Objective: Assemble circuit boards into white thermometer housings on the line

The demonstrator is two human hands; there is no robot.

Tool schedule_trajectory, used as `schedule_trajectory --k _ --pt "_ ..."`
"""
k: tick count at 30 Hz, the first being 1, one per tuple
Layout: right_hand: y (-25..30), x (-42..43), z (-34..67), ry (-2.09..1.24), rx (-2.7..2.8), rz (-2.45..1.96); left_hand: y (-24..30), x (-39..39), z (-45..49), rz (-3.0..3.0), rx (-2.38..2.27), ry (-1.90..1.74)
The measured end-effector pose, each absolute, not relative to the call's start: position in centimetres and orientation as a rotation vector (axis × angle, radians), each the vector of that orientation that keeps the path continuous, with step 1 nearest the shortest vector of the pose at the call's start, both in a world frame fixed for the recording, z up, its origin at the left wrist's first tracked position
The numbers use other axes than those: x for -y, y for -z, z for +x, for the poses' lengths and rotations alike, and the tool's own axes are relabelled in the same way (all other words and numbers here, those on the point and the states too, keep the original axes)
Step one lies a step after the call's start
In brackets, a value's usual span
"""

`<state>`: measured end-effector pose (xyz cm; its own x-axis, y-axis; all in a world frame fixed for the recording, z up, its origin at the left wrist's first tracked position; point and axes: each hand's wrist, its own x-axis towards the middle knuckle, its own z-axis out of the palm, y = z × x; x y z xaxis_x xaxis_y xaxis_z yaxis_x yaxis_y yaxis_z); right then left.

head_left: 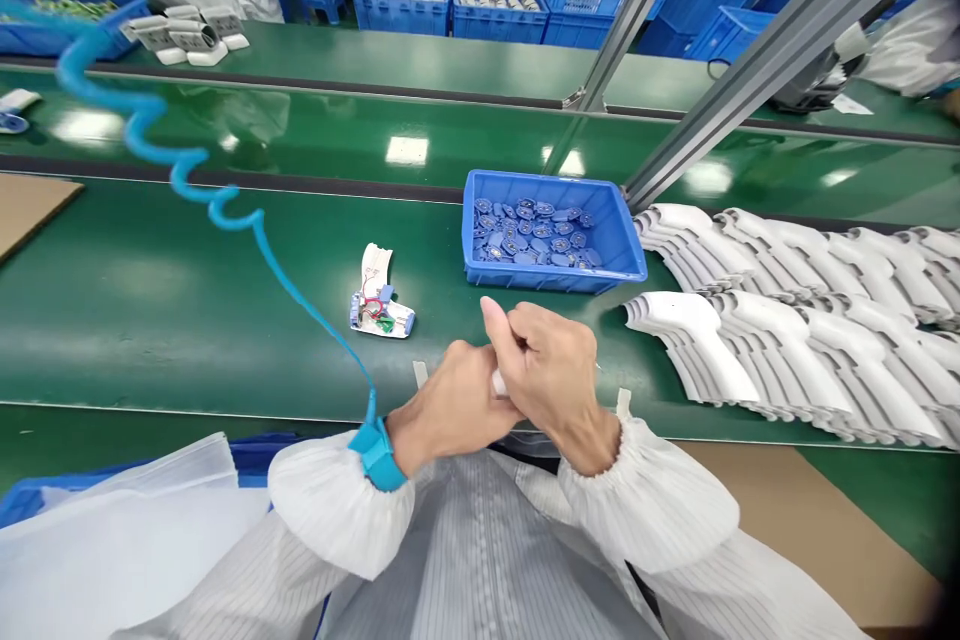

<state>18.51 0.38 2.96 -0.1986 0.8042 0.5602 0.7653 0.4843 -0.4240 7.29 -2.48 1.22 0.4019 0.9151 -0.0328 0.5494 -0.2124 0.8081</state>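
Observation:
My left hand (pixel 450 410) and my right hand (pixel 547 370) meet low over the green bench, fingers curled around a small white part (pixel 497 383) that they mostly hide. A blue antistatic wrist strap (pixel 377 455) circles my left wrist, and its coiled blue cord (pixel 150 120) rises toward the top left. Left of my hands lies an opened white device housing (pixel 381 295) with a green circuit board and red wires. Just beyond them stands a blue bin (pixel 622 240) of round blue parts. Stacked white gun-shaped housings (pixel 780 320) fill the right side.
The green bench (pixel 187 300) runs across the view, with a parallel belt and a further bench beyond it. Grey aluminium posts (pixel 772 60) slant down at the right. Co-workers in white smocks stand behind blue crates (pixel 401 2) of parts. Cardboard (pixel 26 210) lies at the left edge.

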Motion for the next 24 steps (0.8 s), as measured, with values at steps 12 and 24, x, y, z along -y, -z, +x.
schedule_trajectory --k 12,24 --pt "-3.7 -0.7 19.5 -0.170 1.827 -1.402 -1.8 1.8 7.5 1.961 -1.293 -0.619" --pt "-5.0 -1.5 23.4 -0.929 1.692 -1.470 -2.9 1.5 7.3 1.796 -1.322 -0.574"
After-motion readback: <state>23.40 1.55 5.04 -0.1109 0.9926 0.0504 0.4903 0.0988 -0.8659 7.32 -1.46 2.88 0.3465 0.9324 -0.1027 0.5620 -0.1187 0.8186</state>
